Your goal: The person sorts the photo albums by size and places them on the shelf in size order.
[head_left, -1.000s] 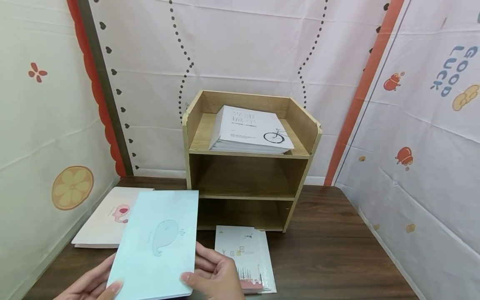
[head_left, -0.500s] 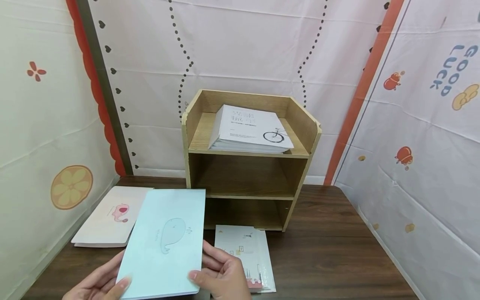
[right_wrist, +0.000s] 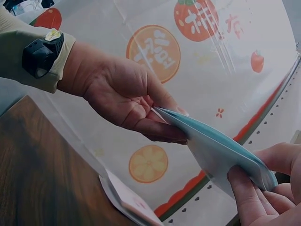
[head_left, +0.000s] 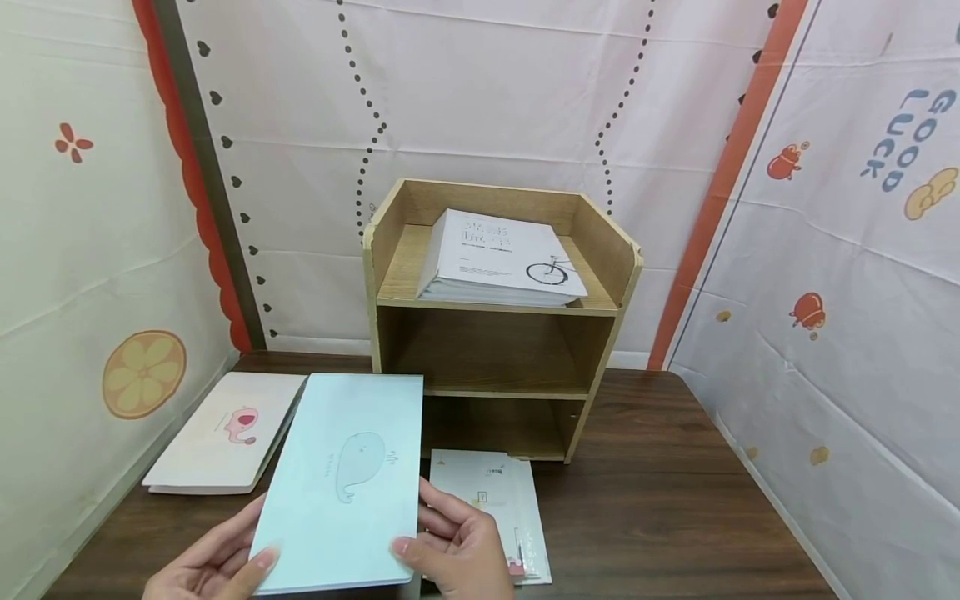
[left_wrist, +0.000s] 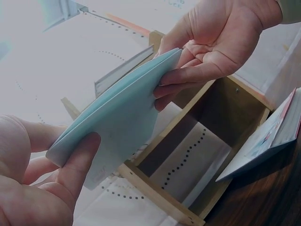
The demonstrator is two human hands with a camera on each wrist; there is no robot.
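A pale blue notebook (head_left: 341, 492) with a whale drawing on its cover is held up over the table, tilted toward the head camera. My left hand (head_left: 217, 562) pinches its lower left corner, thumb on the cover and fingers behind. On the right edge, my right hand (head_left: 461, 546) grips it the same way. Both wrist views show the notebook (left_wrist: 127, 127) closed, its covers slightly apart along the edge. A white notebook (head_left: 206, 437) with a pink elephant lies on the table to the left. Partly hidden behind my right hand is a white illustrated book (head_left: 534, 521).
A three-level wooden shelf (head_left: 498, 393) stands at the back of the dark wood table (head_left: 660, 500). On its top level lies a thick white book (head_left: 498, 258) with a bicycle print. Printed cloth (head_left: 487, 100) hangs behind and on both sides.
Both hands have carried the blue notebook steadily to the right and slightly up. It now overlaps less of the elephant notebook and covers more of the shelf's lower left.
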